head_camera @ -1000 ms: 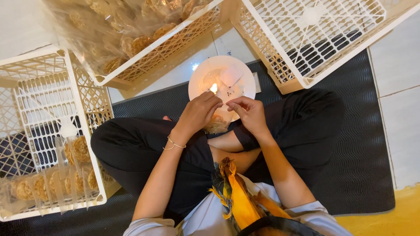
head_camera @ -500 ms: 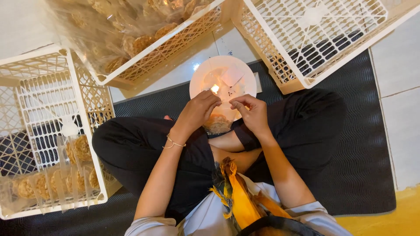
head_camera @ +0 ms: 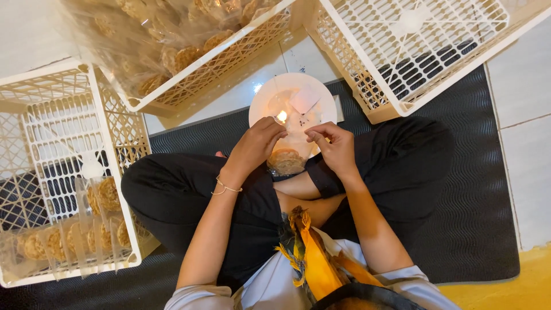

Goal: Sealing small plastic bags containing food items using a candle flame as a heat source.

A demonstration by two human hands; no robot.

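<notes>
I sit cross-legged on a dark mat. My left hand (head_camera: 256,144) and my right hand (head_camera: 333,146) pinch the top of a clear plastic bag of round brown crackers (head_camera: 286,162) that hangs between them over my lap. The bag's upper edge is held close to a small flame (head_camera: 282,116) burning on a white plate (head_camera: 321,95) just beyond my hands. A thin bracelet circles my left wrist.
Three cream plastic crates stand around me: one at the left (head_camera: 115,123) with sealed cracker packs (head_camera: 69,241), one at top centre (head_camera: 229,51) with a big bag of loose crackers (head_camera: 166,34), one at top right (head_camera: 425,46). White tiled floor lies at the right (head_camera: 525,143).
Both hands stay at the bag near the flame with only slight finger shifts. The view has drifted a little.
</notes>
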